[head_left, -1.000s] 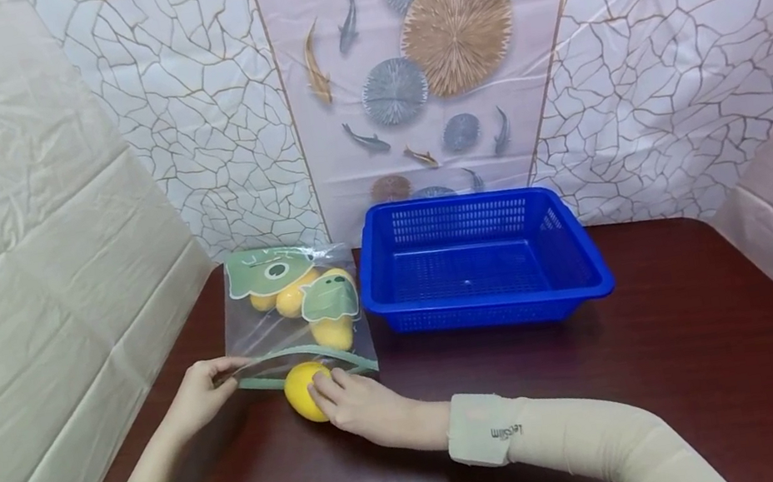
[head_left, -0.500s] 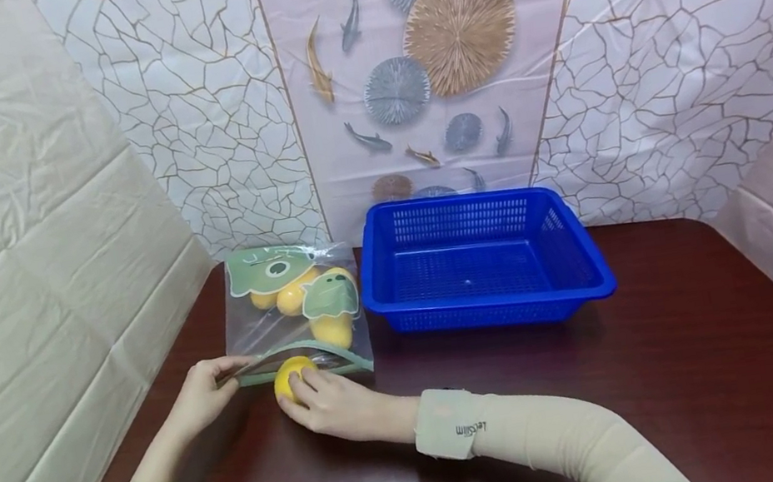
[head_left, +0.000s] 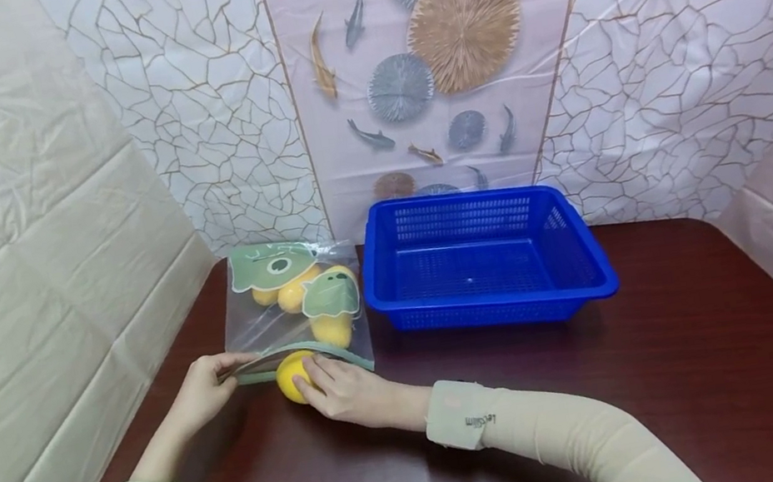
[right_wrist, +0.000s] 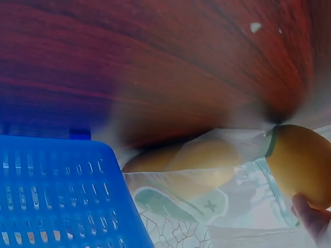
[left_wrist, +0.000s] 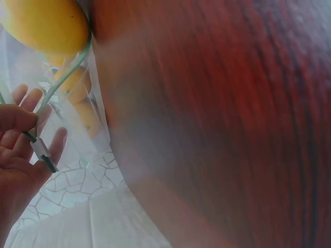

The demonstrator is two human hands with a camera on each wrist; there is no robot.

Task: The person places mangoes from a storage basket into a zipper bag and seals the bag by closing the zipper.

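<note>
My right hand (head_left: pixel 349 390) grips a yellow mango (head_left: pixel 292 378) at the near, open mouth of a clear zip bag (head_left: pixel 253 334). My left hand (head_left: pixel 204 394) pinches the left end of the bag's green zip edge, lifting the upper layer a little. In the left wrist view the thumb and fingers of that hand (left_wrist: pixel 23 139) hold the green strip by its white slider (left_wrist: pixel 40 148), and the mango (left_wrist: pixel 49 23) sits at the opening. Several more mangoes (head_left: pixel 331 331) lie inside the bag, partly hidden behind its green cartoon prints. The right wrist view shows a fingertip (right_wrist: pixel 307 212) against the mango (right_wrist: pixel 300 163).
Right of the bag stands a blue perforated plastic basket (head_left: pixel 495 304), with nothing inside it. Both rest on a dark reddish-brown table (head_left: pixel 714 341). Patterned cloth (head_left: pixel 222 115) hangs behind, and pale cloth panels (head_left: pixel 38 245) rise at the sides.
My right hand has brought the mango slightly away from me and left, up to the bag's mouth. The left hand keeps its pinch on the bag edge, nearly still.
</note>
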